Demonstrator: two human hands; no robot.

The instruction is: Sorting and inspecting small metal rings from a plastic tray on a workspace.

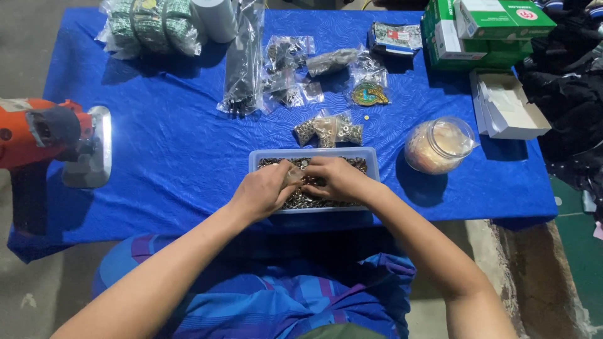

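At the far left, an orange power tool [44, 135] with a pale metal base stood on the blue cloth-covered table [176, 150], well apart from the work and out of reach of both hands. The cloth was quilted in texture.

At the rear left lay a clear-wrapped bundle of green packets [151, 25], beside it a white roll [215, 17], then a long black bagged bundle [242, 63] and several small clear bags of dark fittings [286, 66].

Centre front, at the table's near edge, sat a shallow pale-blue plastic tray [314, 153] filled with small metal fasteners [308, 199], shiny and round. It appeared placed close so both hands could work over it.

The left hand [260, 191] was curled, fingers pinching a small translucent bag [293, 176] above the tray. The right hand [339, 179] met it from the other side, fingers bent and gripping the same bag at its mouth, seemingly to hold it open.

Just behind the tray lay three small filled clear bags [328, 130].

To the right stood a clear round plastic jar [438, 145], tilted. Beyond it lay an open white carton [507, 105], and green-and-white boxes [487, 31] were stacked at the rear right corner.
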